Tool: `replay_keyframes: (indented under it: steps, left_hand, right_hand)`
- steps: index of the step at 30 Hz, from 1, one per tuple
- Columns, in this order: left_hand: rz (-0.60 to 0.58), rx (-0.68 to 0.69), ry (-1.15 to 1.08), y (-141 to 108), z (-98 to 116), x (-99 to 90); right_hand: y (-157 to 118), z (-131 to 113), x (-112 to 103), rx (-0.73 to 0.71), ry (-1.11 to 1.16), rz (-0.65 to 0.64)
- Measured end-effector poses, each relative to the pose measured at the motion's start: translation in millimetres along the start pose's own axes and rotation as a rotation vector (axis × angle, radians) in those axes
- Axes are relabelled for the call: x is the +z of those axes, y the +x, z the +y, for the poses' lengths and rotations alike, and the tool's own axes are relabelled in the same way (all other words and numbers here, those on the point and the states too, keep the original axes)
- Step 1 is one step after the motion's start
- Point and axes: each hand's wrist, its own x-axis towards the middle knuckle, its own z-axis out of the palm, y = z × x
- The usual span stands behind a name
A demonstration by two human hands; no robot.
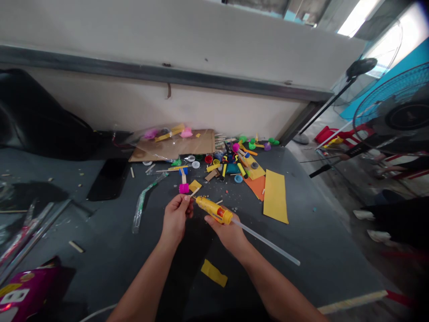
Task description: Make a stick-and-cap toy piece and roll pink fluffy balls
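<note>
Above a dark table (321, 255), the left hand (176, 219) pinches a thin stick (195, 192) angled toward two o'clock; the right hand's (230, 233) fingers grasp a yellow glue gun (213, 209), its axis ten-to-four, nozzle (195, 197) just beside the left fingertips.

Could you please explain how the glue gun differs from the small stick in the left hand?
The glue gun is mainly yellow; the small stick is pale. The glue gun is bulky, the small stick thin and short. The right hand holds the glue gun; the left hand pinches the small stick. Both are held over the table.
</note>
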Motion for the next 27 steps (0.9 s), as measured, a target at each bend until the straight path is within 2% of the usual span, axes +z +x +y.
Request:
replay_keyframes:
  steps: [7, 9, 12, 15, 18, 20, 24, 27]
  left_hand:
    - [-0.013, -0.031, -0.004, -2.0, 2.8, 0.8]
    - [-0.013, -0.039, -0.015, -1.6, 3.0, 1.2]
    - [-0.007, -0.056, -0.041, -1.0, 2.8, 0.8]
    - [-0.009, -0.078, -0.053, -0.3, 2.1, -0.6]
    - [-0.021, -0.092, -0.063, 0.8, 0.7, -2.3]
    - [-0.026, -0.097, -0.074, 1.8, -0.4, -3.4]
    - [-0.028, -0.096, -0.053, 3.7, -1.8, -6.4]
    - [-0.037, -0.087, -0.044, 3.9, -1.3, -9.3]
  right_hand:
    - [6.9, -2.2, -11.2, -0.041, -0.085, 0.059]
    - [7.7, -2.8, -15.0, 0.009, -0.066, 0.052]
    - [8.2, -3.4, -18.1, 0.165, 0.079, 0.012]
    - [8.5, -8.2, -20.1, 0.21, 0.406, -0.044]
    - [8.3, -18.7, -24.3, 0.196, 0.734, -0.153]
    - [7.8, -27.6, -29.0, 0.162, 0.849, -0.211]
    - [5.2, -48.9, -45.0, 0.062, 0.858, -0.223]
    - [0.9, -65.8, -68.7, -0.013, 0.777, -0.167]
